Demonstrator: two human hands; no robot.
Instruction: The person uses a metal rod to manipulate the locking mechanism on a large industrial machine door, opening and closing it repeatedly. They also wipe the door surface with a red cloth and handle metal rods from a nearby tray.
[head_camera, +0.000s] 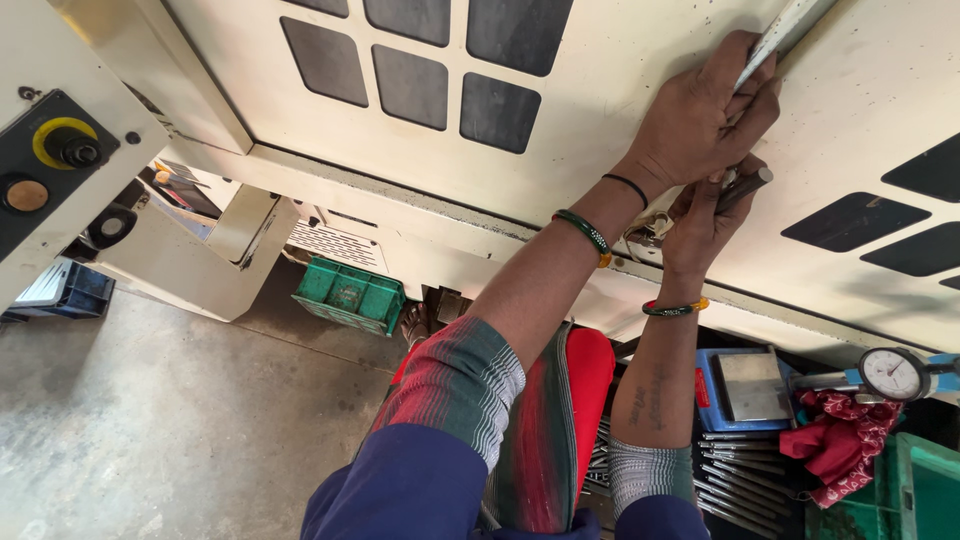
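The left hand (705, 120) at two o'clock has its fingers curled tight around a long metal handle (780, 35) on the cream machine door (600, 90). Just below, touching it, the right hand (705, 225) pinches a short dark metal rod (742, 188)

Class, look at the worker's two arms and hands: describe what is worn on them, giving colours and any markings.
Left arm: thin black thread and green bangle at the wrist, striped green-red-grey sleeve over dark blue. Right arm: green bangle with red and orange parts, a tattoo along the forearm, grey striped sleeve.
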